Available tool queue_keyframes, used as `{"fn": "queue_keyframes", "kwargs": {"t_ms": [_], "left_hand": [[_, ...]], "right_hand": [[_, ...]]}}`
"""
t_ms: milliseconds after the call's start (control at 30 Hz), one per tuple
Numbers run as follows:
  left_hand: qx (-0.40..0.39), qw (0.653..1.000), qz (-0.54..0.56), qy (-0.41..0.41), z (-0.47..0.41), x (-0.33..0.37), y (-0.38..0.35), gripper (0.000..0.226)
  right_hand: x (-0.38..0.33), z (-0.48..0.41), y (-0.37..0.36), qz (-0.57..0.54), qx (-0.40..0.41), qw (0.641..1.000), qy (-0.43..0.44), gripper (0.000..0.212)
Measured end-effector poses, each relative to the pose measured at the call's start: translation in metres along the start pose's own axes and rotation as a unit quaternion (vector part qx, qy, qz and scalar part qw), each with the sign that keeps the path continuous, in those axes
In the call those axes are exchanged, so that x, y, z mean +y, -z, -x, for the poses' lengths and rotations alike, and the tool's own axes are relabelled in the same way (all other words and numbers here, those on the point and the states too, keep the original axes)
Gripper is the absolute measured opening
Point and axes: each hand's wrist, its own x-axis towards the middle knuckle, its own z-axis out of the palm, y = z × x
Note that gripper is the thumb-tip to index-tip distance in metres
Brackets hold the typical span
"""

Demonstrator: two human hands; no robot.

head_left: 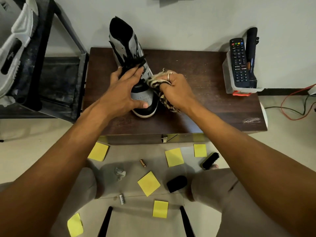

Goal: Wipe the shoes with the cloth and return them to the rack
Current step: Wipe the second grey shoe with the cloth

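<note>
Brown table (196, 106): high-top shoe (135, 69) at centre, toe toward 6 o'clock. Left hand (123, 89), fingers spread, rests on its laces and toe. Right hand (174, 89) grips striped cloth (157, 82) against shoe's 3 o'clock side.

Plain off-white painted wall (188, 23) across the rear; dark brown skirting strip (282, 91) at its base, right side. Low dark brown wood-grain table (213, 108) set against the wall, its top marked with pale dust and scratches. Dark metal-frame rack (59, 79) just left of the table. Pale beige tiled floor (25, 151), with red and green cables (283, 108) trailing over it at right. Two black slanted furniture legs (106, 221) at the near edge. Light soft, even.
</note>
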Motion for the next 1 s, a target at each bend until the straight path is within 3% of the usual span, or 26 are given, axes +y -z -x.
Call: {"fn": "queue_keyframes", "kwargs": {"t_ms": [67,233,467,600,733,1000], "left_hand": [[0.001,1.0,-0.001,-0.002,-0.001,-0.001,0.0,0.111],[0.004,1.0,-0.011,-0.004,0.0,-0.005,0.0,0.111],[-0.002,1.0,-0.003,-0.009,0.0,-0.006,0.002,0.111],[-0.007,1.0,0.0,-0.011,-0.002,-0.005,0.002,0.112],[-0.01,1.0,-0.008,-0.007,-0.003,-0.005,0.002,0.111],[-0.01,1.0,-0.006,-0.003,-0.001,-0.006,0.003,0.109]], "right_hand": [[0.0,-0.003,-0.008,0.008,0.027,0.999,0.033,0.039],[0.0,-0.002,-0.017,0.122,-0.007,0.99,0.07,0.038],[-0.007,0.001,0.0,0.194,-0.031,0.98,0.028,0.033],[-0.007,-0.001,0.002,0.149,0.032,0.986,0.073,0.035],[-0.009,0.001,-0.008,0.201,-0.036,0.972,0.112,0.038],[-0.011,0.001,-0.013,0.253,0.005,0.963,0.095,0.041]]}}
